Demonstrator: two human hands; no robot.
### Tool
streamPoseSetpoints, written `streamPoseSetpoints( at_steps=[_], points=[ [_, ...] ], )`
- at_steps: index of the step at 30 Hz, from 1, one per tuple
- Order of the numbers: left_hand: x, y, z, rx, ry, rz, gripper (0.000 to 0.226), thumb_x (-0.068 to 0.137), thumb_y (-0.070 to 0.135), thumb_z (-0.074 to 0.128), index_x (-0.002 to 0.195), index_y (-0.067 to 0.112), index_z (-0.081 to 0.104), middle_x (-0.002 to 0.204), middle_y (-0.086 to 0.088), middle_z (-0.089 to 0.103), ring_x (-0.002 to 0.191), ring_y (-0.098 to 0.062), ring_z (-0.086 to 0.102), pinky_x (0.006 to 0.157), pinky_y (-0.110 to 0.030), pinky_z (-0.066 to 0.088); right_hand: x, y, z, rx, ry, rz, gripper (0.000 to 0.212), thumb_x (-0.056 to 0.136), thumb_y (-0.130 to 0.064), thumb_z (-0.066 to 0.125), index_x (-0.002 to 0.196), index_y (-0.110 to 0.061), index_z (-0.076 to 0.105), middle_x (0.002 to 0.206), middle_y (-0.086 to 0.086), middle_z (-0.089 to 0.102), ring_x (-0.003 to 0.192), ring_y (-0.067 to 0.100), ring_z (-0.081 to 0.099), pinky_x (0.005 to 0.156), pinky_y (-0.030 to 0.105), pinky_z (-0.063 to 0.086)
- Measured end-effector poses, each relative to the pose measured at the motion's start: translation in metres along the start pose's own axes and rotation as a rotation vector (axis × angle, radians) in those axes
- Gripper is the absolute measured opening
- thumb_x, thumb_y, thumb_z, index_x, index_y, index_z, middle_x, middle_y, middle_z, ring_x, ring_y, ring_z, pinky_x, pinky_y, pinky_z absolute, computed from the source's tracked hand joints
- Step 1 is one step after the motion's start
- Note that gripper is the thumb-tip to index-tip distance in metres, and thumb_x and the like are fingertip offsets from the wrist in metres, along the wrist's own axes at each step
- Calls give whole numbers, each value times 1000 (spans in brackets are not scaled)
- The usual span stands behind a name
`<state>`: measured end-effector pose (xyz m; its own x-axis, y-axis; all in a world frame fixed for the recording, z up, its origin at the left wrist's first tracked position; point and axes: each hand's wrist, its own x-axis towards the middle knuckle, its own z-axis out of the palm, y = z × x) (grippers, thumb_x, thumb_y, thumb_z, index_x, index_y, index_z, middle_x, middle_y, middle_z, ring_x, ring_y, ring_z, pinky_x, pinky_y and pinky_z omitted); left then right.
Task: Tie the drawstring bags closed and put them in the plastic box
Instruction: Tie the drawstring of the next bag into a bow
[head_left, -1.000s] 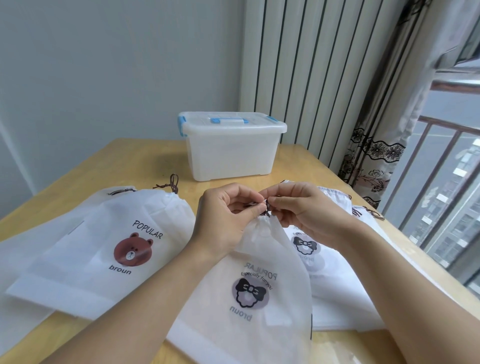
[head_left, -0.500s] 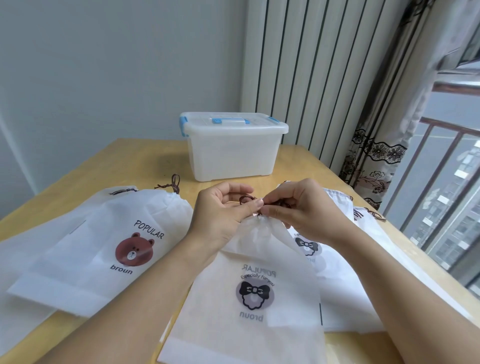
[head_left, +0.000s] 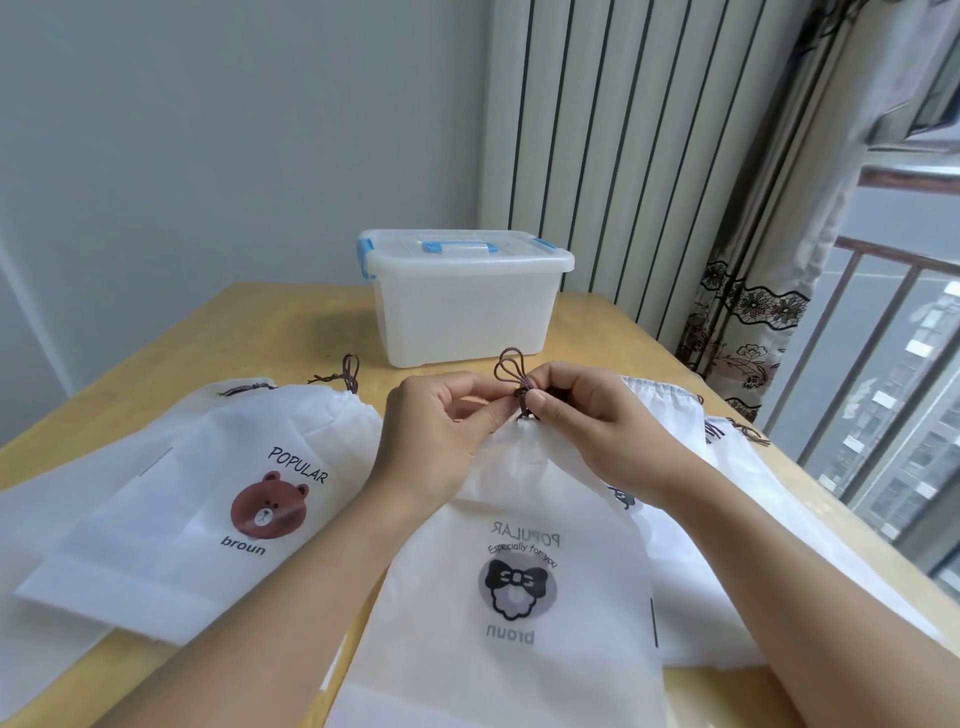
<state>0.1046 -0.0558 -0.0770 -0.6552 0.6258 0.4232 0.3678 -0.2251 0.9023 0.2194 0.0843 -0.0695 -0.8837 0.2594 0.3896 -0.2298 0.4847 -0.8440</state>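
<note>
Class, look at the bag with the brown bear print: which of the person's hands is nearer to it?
Left. The left hand is just right of the bear bag, beside its gathered top. The right hand is farther right, beyond the drawstring that both hands pinch.

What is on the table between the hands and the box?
In the head view, only bare light wooden table lies between the hands' fingers pinching the brown drawstring and the lidded translucent plastic box.

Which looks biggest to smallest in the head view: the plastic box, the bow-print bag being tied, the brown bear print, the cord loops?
1. Bow-print bag, though it lies nearest the camera, which enlarges it.
2. Plastic box, farther off, so its rank against the bag is unsure.
3. Bear print.
4. Cord loops.
</note>
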Motion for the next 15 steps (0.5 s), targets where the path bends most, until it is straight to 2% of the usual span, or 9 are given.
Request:
streamPoseSetpoints(
  at_steps=[2, 4, 7, 10, 12, 15],
  points=[
    [0, -2, 0, 111, 50, 76, 13, 78, 15, 82, 82, 27, 79, 86, 9, 72, 73, -4, 67, 67, -17, 53, 1, 0, 1, -2, 32, 14, 25, 98, -24, 56, 92, -1, 64, 83, 11, 60, 77, 20, 47, 69, 39, 35],
    [0, -2, 0, 172, 35, 106, 13, 81, 13, 80, 83, 25, 81, 85, 11, 72, 72, -7, 65, 66, -21, 52, 2, -1, 1, -19, 65, 22, 24, 97, -27, 58, 89, -5, 66, 80, 15, 59, 74, 21, 46, 67, 40, 34],
    [-1, 0, 1, 80, -31, 0, 10, 85, 13, 74, 86, 21, 81, 85, 9, 77, 83, -12, 72, 79, -26, 56, 3, -1, 0, -43, 95, 20, 24, 96, -28, 61, 89, -6, 68, 80, 27, 60, 73, 21, 48, 66, 41, 36],
    [-4, 2, 5, -14, -68, -56, 10, 81, 14, 80, 91, 15, 80, 87, 4, 78, 85, -9, 74, 81, -21, 56, 1, -2, 0, 21, 77, 51, 23, 101, -17, 61, 94, 4, 66, 76, 22, 55, 69, 21, 44, 59, 33, 35],
    [-4, 2, 6, -42, -67, -65, 14, 80, 9, 80, 94, 9, 79, 89, 1, 79, 86, -10, 74, 80, -18, 55, 2, -2, -1, 96, 69, 88, 23, 101, -10, 59, 96, 13, 61, 75, 14, 48, 63, 18, 37, 53, 25, 29],
    [-3, 0, 3, -100, -68, -131, 10, 83, 10, 77, 92, 8, 79, 88, -1, 78, 83, -10, 72, 79, -18, 56, 2, -2, -3, 229, 50, 134, 19, 98, -4, 59, 92, 14, 60, 70, 8, 42, 58, 12, 34, 51, 19, 26]
  ],
)
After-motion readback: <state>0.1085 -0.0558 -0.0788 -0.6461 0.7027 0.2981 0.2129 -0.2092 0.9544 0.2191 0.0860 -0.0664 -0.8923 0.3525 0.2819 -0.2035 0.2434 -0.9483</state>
